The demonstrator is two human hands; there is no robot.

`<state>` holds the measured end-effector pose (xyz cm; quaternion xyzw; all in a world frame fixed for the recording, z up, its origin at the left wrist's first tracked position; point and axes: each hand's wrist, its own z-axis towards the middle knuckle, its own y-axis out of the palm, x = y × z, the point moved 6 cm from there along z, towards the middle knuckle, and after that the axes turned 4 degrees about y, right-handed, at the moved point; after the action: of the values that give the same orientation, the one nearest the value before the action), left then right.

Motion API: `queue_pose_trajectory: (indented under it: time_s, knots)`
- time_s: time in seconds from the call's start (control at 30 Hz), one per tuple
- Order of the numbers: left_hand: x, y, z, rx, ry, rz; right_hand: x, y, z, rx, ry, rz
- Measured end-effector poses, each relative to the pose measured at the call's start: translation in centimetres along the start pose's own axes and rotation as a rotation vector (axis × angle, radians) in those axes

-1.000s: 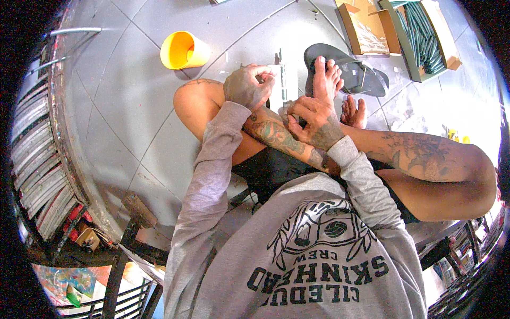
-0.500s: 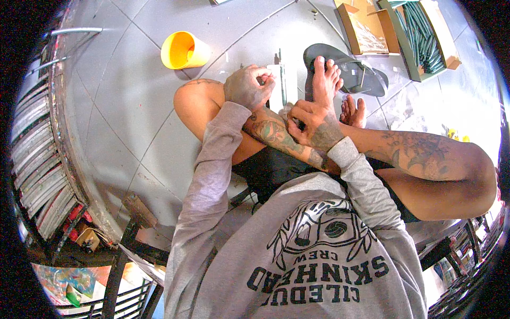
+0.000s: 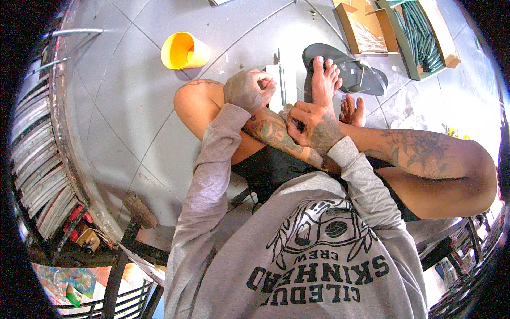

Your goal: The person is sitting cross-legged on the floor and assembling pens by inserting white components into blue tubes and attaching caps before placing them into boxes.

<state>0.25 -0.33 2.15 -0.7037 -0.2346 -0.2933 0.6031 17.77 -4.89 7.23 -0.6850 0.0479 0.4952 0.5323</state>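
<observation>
My left hand hovers by my bent left knee, its fingers curled in and pressed together. Whatever it may pinch is hidden behind the fingers. My right hand is closed in front of my shin, thumb against curled fingers. A small greyish, see-through bit shows at its fingertips, too small to name. Between and beyond the hands lies a narrow white strip, partly covered by my leg. Along its right edge runs a thin dark stick, shaped like a pen.
A yellow cup lies tipped on the tiled floor. At far right stand an open cardboard box with clear plastic and a box of dark green sticks. A black flip-flop lies beside my bare foot. A slatted rack lines the left.
Both hands keep nearly the same place and closed shape. The left hand has dipped very slightly toward me, and its fingers have shifted a little.
</observation>
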Motion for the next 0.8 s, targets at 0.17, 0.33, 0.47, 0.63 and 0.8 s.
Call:
queue_pose_trajectory:
  time_s: [0.17,0.33,0.47,0.63,0.8]
  knots:
    - [0.0,-0.1,0.0,-0.002,0.005,-0.007,0.8,0.6,-0.5,-0.136,0.066,0.012]
    - [-0.2,0.0,-0.1,-0.017,-0.009,0.008,0.3,0.4,-0.6,-0.147,0.104,0.001]
    - [0.1,-0.2,0.3,0.025,-0.038,-0.023,0.5,0.5,-0.7,-0.152,0.122,0.021]
    - [0.0,0.5,1.6,0.054,-0.005,-0.176,0.1,0.4,-0.5,-0.172,0.113,0.01]
    - [-0.3,1.1,2.3,-0.041,-0.006,-0.066,0.3,0.4,-0.5,-0.157,0.113,0.041]
